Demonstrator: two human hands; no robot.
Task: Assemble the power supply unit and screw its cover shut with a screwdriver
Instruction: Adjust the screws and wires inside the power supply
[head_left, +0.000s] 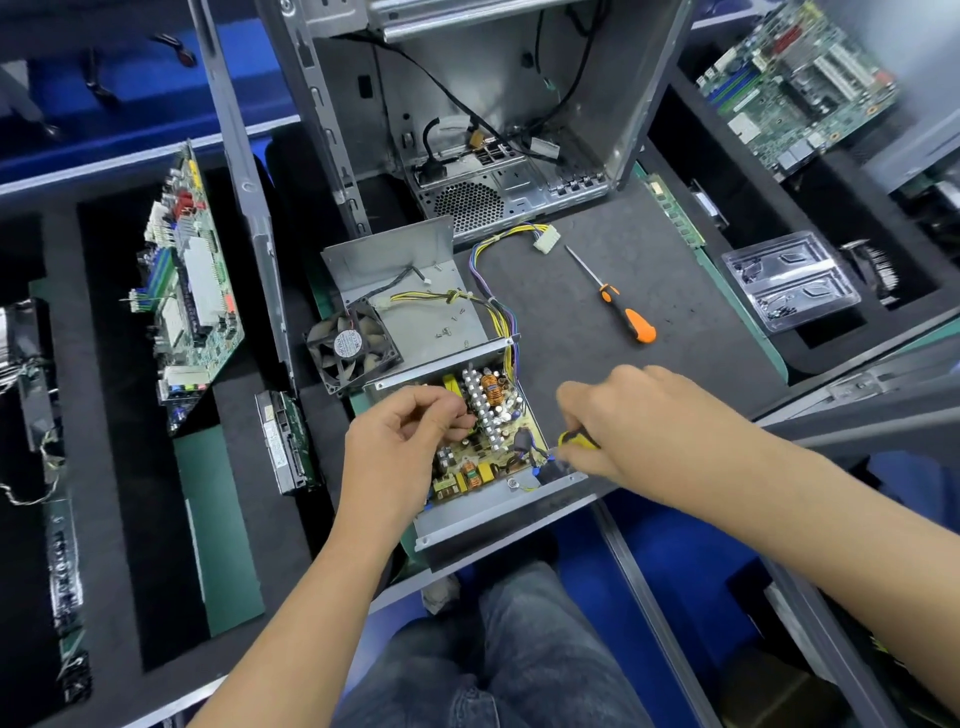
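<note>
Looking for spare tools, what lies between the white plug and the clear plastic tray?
In the head view, an orange screwdriver lies on the dark mat between them.

Dark foam-lined workbench (649, 270) with recessed compartments, blue floor (670, 566) beneath

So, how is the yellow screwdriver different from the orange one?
The yellow screwdriver is gripped in the right hand at the PSU; the orange screwdriver lies free on the mat, touched by no hand. The yellow one is mostly hidden by the fingers, with only part of its handle showing; the orange one shows whole, shaft and handle. Both handles have black parts.
</note>
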